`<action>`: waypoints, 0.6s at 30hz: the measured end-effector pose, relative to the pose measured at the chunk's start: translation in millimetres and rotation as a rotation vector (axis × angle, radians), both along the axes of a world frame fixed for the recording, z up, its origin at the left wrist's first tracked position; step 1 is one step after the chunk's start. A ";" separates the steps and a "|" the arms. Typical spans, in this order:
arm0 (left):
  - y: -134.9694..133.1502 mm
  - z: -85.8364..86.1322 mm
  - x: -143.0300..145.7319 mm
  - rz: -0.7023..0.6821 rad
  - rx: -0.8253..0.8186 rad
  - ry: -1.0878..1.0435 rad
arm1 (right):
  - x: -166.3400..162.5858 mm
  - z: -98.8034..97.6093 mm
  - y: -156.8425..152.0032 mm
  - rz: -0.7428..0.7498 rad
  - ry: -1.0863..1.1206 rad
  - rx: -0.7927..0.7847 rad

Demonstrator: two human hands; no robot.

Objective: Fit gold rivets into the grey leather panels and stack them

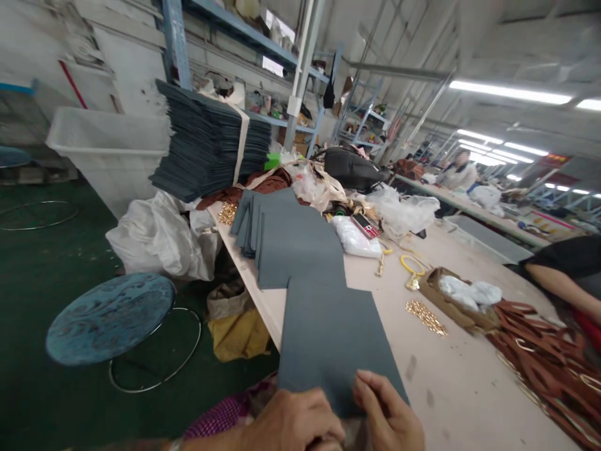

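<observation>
A flat blue-grey sheet (335,338) lies at the table's near edge, in front of me. Over its near left part is my left hand (300,423), fingers curled under; what they close on is hidden. My right hand (392,413) is at the near right part of the same sheet, thumb and forefinger pressed together. Whether that pinch takes in the sheet's edge or some small thing, I cannot tell. Beyond it, more blue-grey sheets (300,241) lie fanned out, overlapping one another.
A tall strapped stack of dark sheets (206,141) stands at the back left. Gold chain pieces (426,317), a red phone (365,226) and brown straps (547,357) lie on the table (457,382). A co-worker's arm (563,282) is at right; a blue stool (110,318) at left.
</observation>
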State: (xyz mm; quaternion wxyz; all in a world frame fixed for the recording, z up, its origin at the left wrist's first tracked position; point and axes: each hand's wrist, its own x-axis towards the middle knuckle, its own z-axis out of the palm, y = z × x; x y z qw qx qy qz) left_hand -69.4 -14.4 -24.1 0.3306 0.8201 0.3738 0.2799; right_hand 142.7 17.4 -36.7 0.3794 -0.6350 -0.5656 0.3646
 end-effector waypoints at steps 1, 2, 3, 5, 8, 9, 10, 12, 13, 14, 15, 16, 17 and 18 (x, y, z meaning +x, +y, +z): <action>-9.3 -1.9 -5.8 0.013 -0.058 -0.091 | -3.5 2.6 1.5 0.031 0.023 -0.010; -15.3 -3.7 -12.9 0.080 -0.121 -0.152 | -7.1 5.1 3.5 0.056 0.043 -0.027; -18.1 -5.7 -20.8 0.191 -0.192 -0.191 | -10.7 7.3 5.8 0.070 0.057 -0.050; -15.4 -10.6 -36.0 0.461 -0.340 -0.246 | -16.5 10.9 11.7 0.093 0.090 -0.103; -2.9 -19.9 -49.6 0.667 -0.528 -0.368 | -20.8 13.9 22.3 0.122 0.139 -0.169; 0.0 -22.4 -50.7 0.661 -0.579 -0.409 | -21.4 14.5 25.8 0.127 0.140 -0.181; 1.2 -23.9 -50.3 0.633 -0.626 -0.439 | -21.9 15.1 29.0 0.137 0.135 -0.188; -1.5 -22.7 -45.8 0.489 -0.754 -0.426 | -22.5 16.4 34.0 0.163 0.112 -0.189; -4.4 -19.7 -42.8 0.391 -0.830 -0.408 | -22.9 17.1 35.7 0.182 0.099 -0.187; -7.5 -15.3 -39.8 0.292 -0.897 -0.407 | -23.4 17.7 37.0 0.198 0.086 -0.188; -10.1 -9.8 -37.3 0.208 -0.948 -0.443 | -23.9 18.2 37.9 0.213 0.077 -0.195; -11.5 -3.9 -35.4 0.147 -0.970 -0.520 | -24.4 18.6 38.7 0.227 0.073 -0.211; -11.5 1.7 -33.9 0.118 -0.962 -0.628 | -25.1 19.0 39.4 0.241 0.075 -0.230; -10.3 6.6 -32.8 0.118 -0.936 -0.748 | -26.0 19.4 40.0 0.257 0.083 -0.253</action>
